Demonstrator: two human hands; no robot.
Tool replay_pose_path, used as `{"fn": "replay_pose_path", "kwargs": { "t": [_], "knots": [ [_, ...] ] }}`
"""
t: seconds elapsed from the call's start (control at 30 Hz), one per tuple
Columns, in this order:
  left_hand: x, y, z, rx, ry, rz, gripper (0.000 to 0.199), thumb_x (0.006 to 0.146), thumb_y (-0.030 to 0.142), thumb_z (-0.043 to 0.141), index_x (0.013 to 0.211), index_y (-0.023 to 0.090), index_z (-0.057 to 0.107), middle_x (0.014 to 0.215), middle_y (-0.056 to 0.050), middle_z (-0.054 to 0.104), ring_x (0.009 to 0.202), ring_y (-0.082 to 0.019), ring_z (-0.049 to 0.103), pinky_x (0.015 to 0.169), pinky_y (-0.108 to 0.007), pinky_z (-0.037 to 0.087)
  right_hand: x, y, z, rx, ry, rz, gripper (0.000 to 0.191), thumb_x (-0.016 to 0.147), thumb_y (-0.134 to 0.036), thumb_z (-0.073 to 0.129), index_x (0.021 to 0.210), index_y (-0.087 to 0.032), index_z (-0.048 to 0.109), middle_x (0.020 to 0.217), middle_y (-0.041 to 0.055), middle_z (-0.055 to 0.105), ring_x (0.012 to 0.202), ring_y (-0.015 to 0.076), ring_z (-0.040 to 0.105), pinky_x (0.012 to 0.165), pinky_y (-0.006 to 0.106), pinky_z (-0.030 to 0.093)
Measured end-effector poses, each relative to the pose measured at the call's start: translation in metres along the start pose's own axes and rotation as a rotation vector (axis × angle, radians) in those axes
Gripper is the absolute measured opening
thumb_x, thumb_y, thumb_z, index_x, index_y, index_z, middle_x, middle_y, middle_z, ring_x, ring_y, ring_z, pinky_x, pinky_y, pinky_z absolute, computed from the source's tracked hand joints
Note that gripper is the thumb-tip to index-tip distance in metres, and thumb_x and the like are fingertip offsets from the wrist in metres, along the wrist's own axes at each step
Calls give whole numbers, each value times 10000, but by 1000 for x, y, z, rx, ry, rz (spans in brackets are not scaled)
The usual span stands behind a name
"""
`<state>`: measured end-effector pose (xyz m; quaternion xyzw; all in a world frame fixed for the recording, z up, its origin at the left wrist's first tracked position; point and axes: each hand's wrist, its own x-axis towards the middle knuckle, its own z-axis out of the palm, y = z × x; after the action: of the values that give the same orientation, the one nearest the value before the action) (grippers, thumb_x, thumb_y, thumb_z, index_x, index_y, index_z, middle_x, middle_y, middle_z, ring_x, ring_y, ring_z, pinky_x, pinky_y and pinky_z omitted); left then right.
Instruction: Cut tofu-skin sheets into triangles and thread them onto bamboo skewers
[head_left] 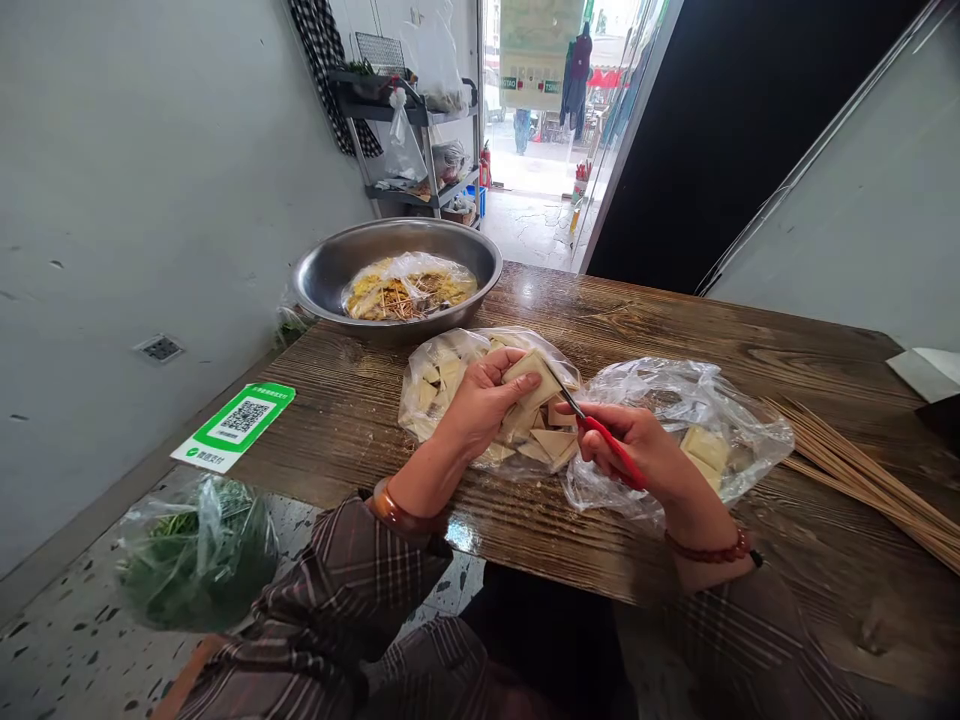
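My left hand (pixel 484 400) is closed on a pale, flat square of what looks like tofu sheet (pixel 536 378), held above an open plastic bag (pixel 420 420). Many cut pieces, some of them triangular (pixel 553 443), lie in that bag. In my right hand (pixel 634 440) is a pair of red-handled scissors (pixel 619 455). Their dark blades meet the right edge of the square. Beside my right hand lies a second clear plastic bag (pixel 675 385), with pale yellowish squares (pixel 705 455) inside.
A large steel basin (pixel 322 275) holds skewered food under plastic. Bamboo skewers (pixel 862 480) lie at the table's right. A green QR card (pixel 240 425) sits at the left edge, above a bag of greens (pixel 199 560). Behind stand a shelf cart (pixel 386 110) and a doorway.
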<state>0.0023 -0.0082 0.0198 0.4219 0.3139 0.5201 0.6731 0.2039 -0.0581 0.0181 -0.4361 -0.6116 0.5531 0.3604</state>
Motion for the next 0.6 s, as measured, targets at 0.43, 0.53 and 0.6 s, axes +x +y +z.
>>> {"fn": "replay_pose_path", "kwargs": {
  "t": [0.43,0.53,0.6],
  "knots": [
    [-3,-2,-2,79,-129,-60,352,668,343,862,887,145,671,785,-8,682,649,-102,624,617,-209,497,0,-3,3,-8,7,-16,628,720,-636,744,1089,-128,710,619,-23,509,466,76,432,418,220,375],
    [-3,-2,-2,79,-124,-78,364,669,341,860,900,140,663,781,-2,678,651,-97,624,626,-207,501,0,-3,2,-14,0,-1,595,754,-589,730,1111,-115,697,628,-29,504,455,63,406,412,213,350],
    [-3,-1,-2,82,-123,-80,366,672,342,856,901,138,656,780,0,678,651,-96,626,624,-206,505,0,-1,1,-27,13,17,567,763,-548,732,1121,-110,696,624,-37,499,443,50,377,400,203,321]
  ]
}}
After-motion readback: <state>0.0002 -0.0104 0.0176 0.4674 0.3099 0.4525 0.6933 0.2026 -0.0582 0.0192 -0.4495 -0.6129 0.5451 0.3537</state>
